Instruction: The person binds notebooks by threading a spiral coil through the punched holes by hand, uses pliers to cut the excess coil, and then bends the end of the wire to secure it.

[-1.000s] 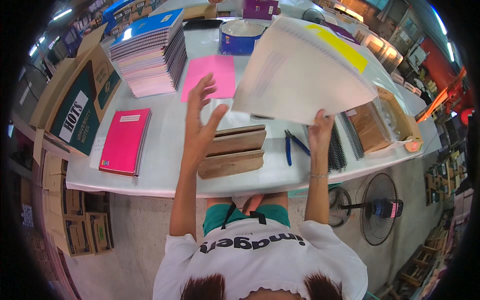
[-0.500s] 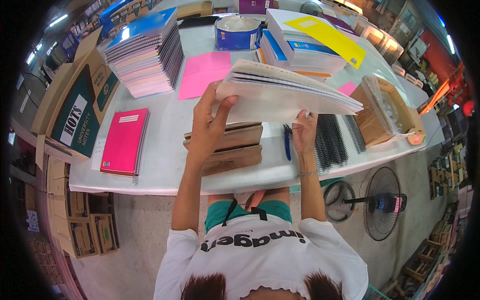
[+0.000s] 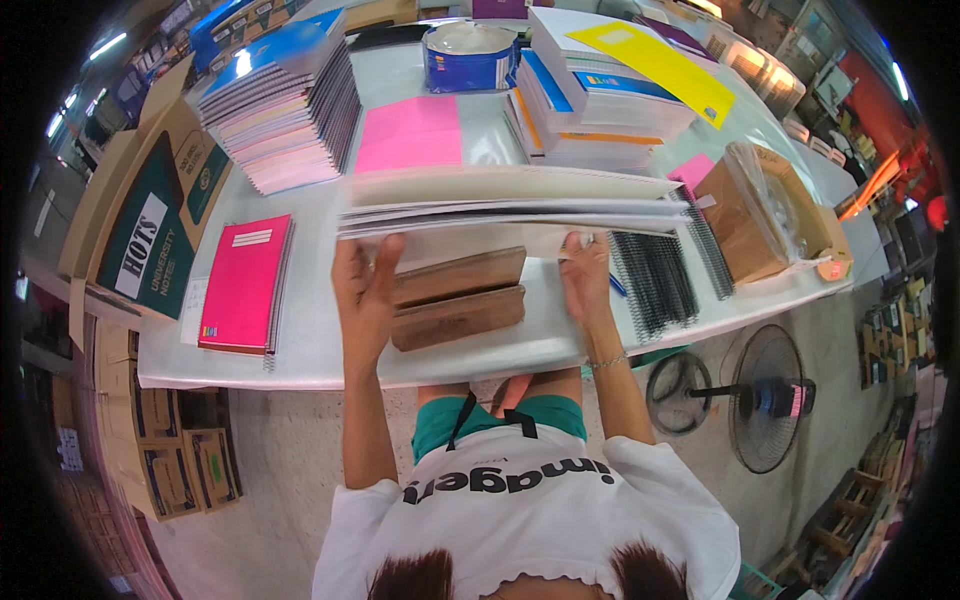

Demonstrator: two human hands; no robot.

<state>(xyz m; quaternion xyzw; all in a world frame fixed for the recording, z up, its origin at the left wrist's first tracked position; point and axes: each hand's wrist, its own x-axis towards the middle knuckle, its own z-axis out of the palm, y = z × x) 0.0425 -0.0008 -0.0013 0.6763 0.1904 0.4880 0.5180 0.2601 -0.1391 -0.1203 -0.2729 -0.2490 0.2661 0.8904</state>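
Between my hands is a sheaf of loose punched pages, held level above the table with its edge toward me. My left hand grips its left end, thumb raised in front. At the lower right part, my right hand holds the near edge between thumb and fingers. Below the pages lie two wooden blocks, side by side. Black wire binding coils are to the right of my right hand. Next to that hand, the blue handle of a hand tool shows; the rest is hidden.
A pink spiral notebook lies at left, beside an open carton. Behind stand a tall stack of spiral notebooks, a pink sheet, a blue round pack and piled page blocks. A cardboard box sits at right.
The sheaf has come down and left, turning from a tilt to nearly level. Both my hands have shifted left, the right one slightly lower, still holding it.
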